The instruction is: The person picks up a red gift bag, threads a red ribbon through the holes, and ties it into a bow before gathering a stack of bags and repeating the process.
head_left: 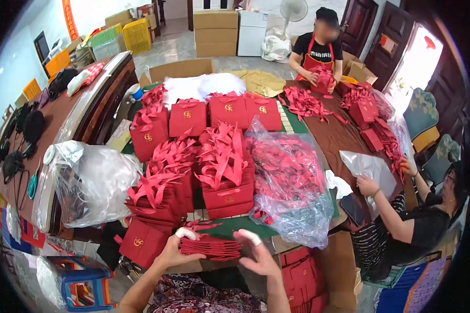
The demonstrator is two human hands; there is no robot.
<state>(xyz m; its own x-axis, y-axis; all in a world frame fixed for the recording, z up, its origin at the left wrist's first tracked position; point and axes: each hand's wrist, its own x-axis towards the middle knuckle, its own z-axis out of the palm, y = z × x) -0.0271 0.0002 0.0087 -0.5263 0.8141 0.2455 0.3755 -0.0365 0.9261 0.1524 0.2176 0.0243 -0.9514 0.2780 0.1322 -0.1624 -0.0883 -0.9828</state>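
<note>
At table's near edge, your left hand (173, 254) & right hand (259, 259) clamp a flat stack of red bags (210, 247) btwn them, fingers curled on each end; long axis runs left-right, both hands equally close.

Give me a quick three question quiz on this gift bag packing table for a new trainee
1. True or false: both hands grip the flat stack of red bags.
2. What covers the thumb tips on the left hand and right hand? A) white tape B) blue gloves C) nothing
3. What sits just right of the upright red bags?

Key
1. True
2. A
3. A clear plastic bag full of red pieces.
</note>
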